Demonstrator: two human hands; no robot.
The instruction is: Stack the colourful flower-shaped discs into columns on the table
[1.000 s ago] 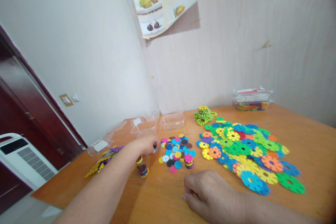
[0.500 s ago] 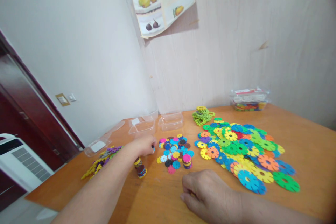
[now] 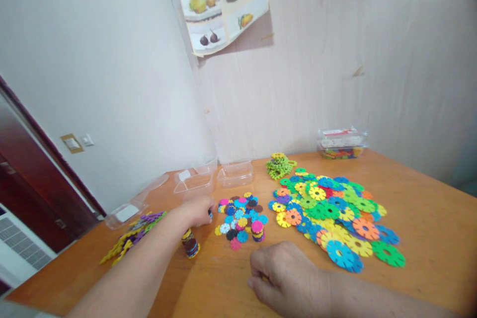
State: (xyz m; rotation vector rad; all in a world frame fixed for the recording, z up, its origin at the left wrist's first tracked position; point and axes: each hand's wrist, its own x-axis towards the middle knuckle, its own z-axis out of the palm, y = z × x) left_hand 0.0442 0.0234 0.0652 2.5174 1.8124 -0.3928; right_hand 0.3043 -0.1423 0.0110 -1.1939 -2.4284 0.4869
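Observation:
My left hand [image 3: 199, 211] is closed at the left edge of a pile of small notched plastic discs [image 3: 238, 213], pinching a small dark and blue disc [image 3: 210, 214]. Below its wrist, two short stacks of discs [image 3: 192, 247] stand on the table, one partly hidden by the arm. My right hand [image 3: 283, 273] rests on the table with its fingers curled in; what it holds, if anything, is hidden. Just beyond it stands another disc stack [image 3: 257, 231] with a pink top, at the near right edge of the small pile.
Large flower-shaped discs [image 3: 335, 213] cover the table's right side. Green linking pieces [image 3: 280, 166] are heaped behind. Clear trays [image 3: 234, 174] and a lidded box [image 3: 342, 144] stand along the wall. Yellow and purple pieces [image 3: 134, 236] lie left of my left arm.
The camera view has turned slightly right, so the table and its contents appear farther left. Both hands stay closed, in nearly the same places on the table.

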